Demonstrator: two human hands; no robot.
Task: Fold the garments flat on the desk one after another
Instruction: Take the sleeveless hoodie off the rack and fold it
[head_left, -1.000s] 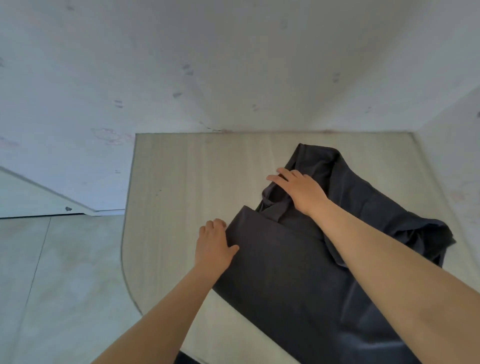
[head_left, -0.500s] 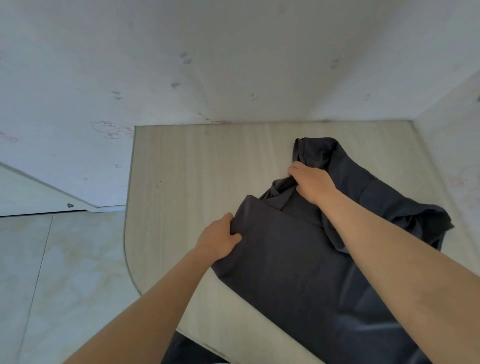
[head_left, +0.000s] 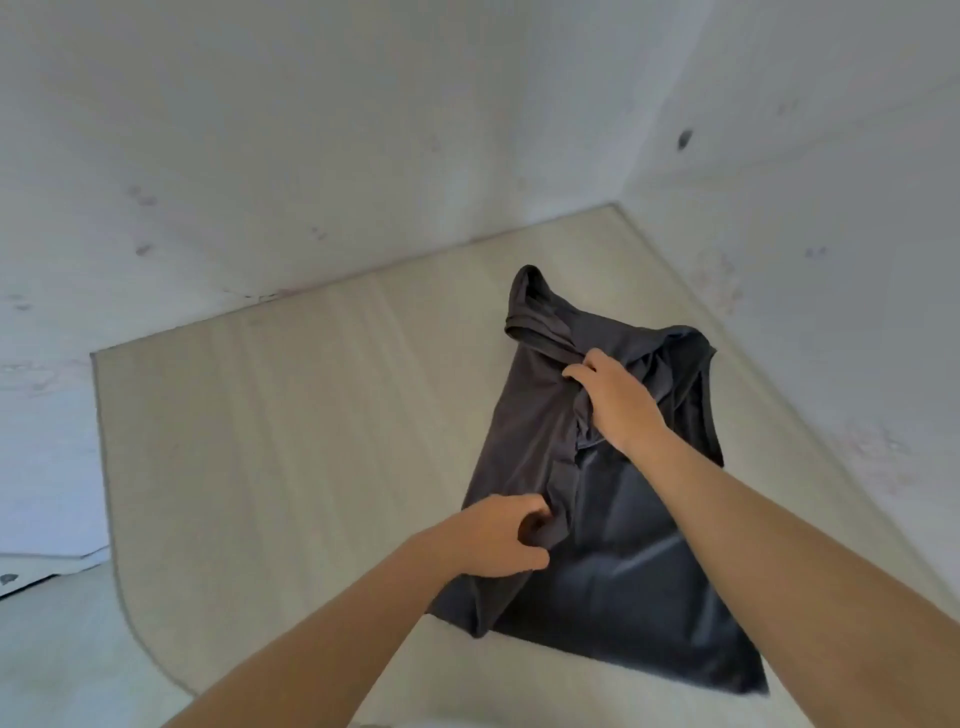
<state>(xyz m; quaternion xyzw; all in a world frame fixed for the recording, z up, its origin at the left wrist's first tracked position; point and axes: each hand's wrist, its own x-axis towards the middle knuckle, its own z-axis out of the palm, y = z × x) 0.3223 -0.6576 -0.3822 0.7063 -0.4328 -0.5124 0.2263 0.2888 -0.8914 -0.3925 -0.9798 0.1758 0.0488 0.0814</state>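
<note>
White plaster walls (head_left: 363, 130), scuffed and spotted, meeting in a corner at upper right. Pale wood-grain desk (head_left: 285, 441) pushed into that corner, near-left corner rounded. Pale floor (head_left: 52, 649) visible at lower left, beyond the desk edge.

Dark grey garment (head_left: 623, 545) on right half of desk, well clear of its left edge, near the right wall. Lower portion smooth and flat, with slight sheen. Left side turned over towards centre, forming a long raised fold running from far end to near end. Upper portion bunched and creased, with one rolled end sticking out towards the back wall. Garment type not determinable.

Two bare forearms (head_left: 779, 545) entering from bottom of view, right one crossing over the garment.

Grip, left hand (head_left: 498, 535): at lower part of the long fold, fingers curled in, thumb underneath, fabric pinched between them.

Grip, right hand (head_left: 618, 400): at upper part of same fold, among the bunched cloth, back of hand up, fingers bent together and clamped on a gather of fabric.

Hands well apart, one beyond the other along the fold line.

Small dark mark (head_left: 684, 138) high on right wall. Slight blur throughout.
</note>
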